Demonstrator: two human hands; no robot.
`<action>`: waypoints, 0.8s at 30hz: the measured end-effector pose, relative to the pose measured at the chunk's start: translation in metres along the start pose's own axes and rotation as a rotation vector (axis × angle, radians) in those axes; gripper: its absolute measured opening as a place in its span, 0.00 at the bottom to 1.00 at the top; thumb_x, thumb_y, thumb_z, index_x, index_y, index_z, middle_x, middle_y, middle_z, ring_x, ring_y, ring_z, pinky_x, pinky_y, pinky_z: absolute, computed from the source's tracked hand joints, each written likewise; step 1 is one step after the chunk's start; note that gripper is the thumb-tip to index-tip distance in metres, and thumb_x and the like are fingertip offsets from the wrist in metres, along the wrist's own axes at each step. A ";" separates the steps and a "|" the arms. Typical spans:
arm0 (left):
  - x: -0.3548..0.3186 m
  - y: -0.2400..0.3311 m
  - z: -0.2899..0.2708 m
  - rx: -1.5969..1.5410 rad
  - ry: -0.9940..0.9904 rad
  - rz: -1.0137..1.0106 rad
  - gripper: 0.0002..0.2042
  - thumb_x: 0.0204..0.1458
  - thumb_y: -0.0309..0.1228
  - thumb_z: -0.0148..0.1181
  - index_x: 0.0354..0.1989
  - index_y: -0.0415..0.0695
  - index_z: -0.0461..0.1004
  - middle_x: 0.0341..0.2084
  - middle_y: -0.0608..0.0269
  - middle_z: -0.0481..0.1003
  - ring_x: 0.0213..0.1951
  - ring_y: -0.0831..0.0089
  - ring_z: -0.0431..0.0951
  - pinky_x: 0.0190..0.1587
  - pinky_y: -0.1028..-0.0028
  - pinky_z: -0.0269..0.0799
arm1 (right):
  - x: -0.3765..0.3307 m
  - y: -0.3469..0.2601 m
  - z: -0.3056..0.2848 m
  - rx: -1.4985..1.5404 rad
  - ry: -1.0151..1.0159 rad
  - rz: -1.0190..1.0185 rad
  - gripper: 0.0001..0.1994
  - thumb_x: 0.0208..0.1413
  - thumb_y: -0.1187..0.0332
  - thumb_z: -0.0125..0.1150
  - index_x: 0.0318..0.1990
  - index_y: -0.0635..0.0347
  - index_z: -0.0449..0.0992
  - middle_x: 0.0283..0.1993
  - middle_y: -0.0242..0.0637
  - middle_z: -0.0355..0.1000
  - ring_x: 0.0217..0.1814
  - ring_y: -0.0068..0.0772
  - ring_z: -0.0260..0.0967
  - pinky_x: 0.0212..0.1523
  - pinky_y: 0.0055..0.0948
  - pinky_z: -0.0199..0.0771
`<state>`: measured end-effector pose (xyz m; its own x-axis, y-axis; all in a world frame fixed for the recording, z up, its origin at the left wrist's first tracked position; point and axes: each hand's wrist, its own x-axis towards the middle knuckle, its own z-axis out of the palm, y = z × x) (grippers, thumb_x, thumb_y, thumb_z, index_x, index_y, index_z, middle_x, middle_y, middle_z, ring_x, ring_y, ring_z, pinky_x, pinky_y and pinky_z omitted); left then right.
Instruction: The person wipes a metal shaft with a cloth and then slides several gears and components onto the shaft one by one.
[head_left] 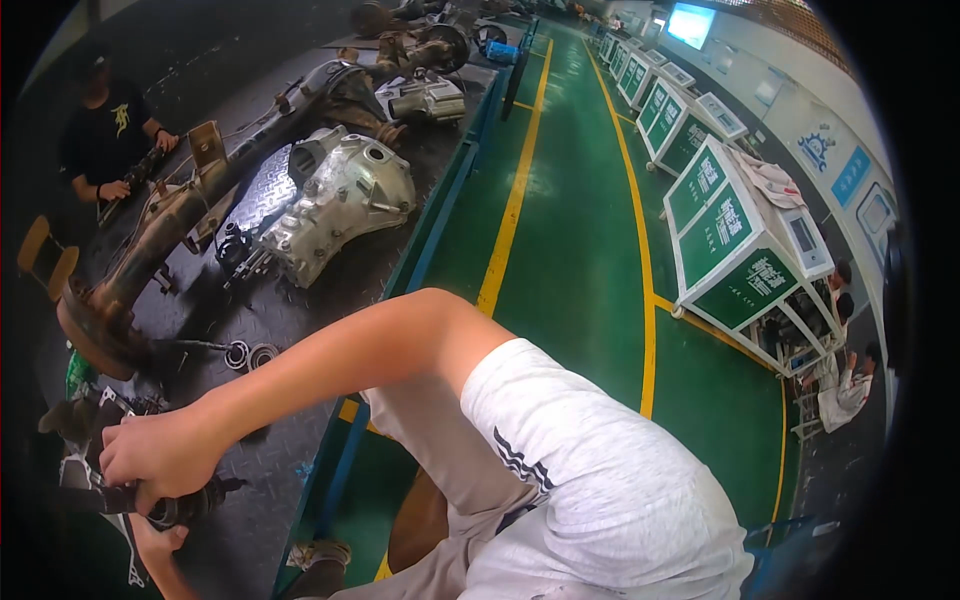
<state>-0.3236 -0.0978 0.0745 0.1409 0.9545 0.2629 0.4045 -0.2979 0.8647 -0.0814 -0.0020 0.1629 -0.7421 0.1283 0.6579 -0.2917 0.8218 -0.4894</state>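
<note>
At the lower left, my right hand is closed around a dark metal gear shaft, its knuckles up and forearm stretched across the bench. Just below it, my left hand grips the same shaft from underneath; most of its fingers are hidden. A light-coloured metal casing piece is beside the hands, partly covered by the right one. Two ring bearings lie on the bench past my right forearm. The shaft's far end fades into the dark rim of the picture.
The dark workbench holds a silver gearbox housing and a long rusty axle. Across the bench a person in a black shirt handles a dark part. Green-and-white cabinets line the green floor; people sit beyond at right.
</note>
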 end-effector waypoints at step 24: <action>-0.013 -0.010 0.006 -0.028 0.195 0.064 0.44 0.58 0.54 0.66 0.72 0.33 0.55 0.67 0.49 0.62 0.68 0.60 0.64 0.70 0.61 0.58 | -0.008 -0.001 -0.006 -0.090 0.258 -0.017 0.19 0.42 0.55 0.80 0.32 0.60 0.83 0.46 0.40 0.75 0.54 0.49 0.67 0.52 0.43 0.71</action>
<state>-0.3242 -0.1070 0.0603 -0.0132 0.9193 0.3933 0.3750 -0.3601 0.8543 -0.0717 -0.0002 0.1614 -0.5562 0.2414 0.7952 -0.2395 0.8698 -0.4315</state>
